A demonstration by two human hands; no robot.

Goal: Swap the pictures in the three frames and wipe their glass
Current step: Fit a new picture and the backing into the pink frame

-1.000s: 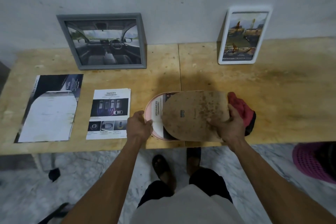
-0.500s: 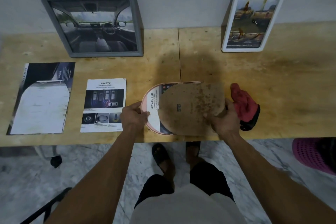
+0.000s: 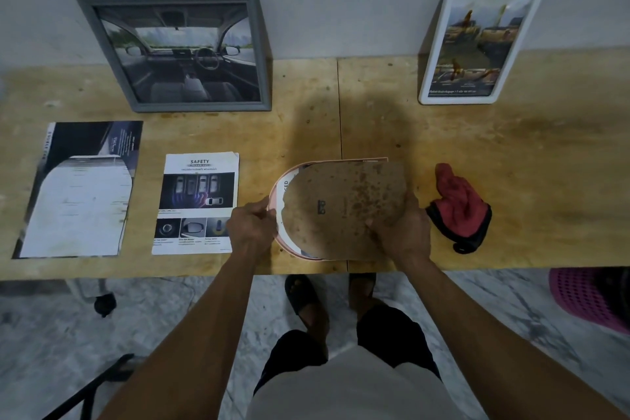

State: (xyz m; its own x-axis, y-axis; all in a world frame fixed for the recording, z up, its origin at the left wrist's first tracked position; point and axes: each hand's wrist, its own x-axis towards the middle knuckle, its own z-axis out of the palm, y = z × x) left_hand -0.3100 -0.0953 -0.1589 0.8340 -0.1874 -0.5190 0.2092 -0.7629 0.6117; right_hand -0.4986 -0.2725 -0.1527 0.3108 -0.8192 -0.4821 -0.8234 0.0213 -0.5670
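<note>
A pink arch-shaped frame point(image 3: 278, 242) lies face down near the table's front edge, with a picture sheet point(image 3: 285, 188) showing inside it. My left hand point(image 3: 251, 227) grips the frame's curved left rim. My right hand point(image 3: 402, 230) holds the stained brown backing board point(image 3: 341, 208) over the frame. A grey frame point(image 3: 177, 51) with a car-interior picture leans on the wall at back left. A white frame point(image 3: 477, 41) leans at back right. A red and black cloth point(image 3: 458, 206) lies just right of my right hand.
Two loose prints lie on the wooden table point(image 3: 528, 153): a dark and white sheet point(image 3: 80, 187) at far left and a "SAFETY" sheet point(image 3: 197, 203) beside my left hand. A pink basket point(image 3: 589, 297) stands on the floor at right. My feet are under the table edge.
The backing board has slid left over the frame and covers more of the picture sheet. Both hands keep their grips. The camera has tilted a little.
</note>
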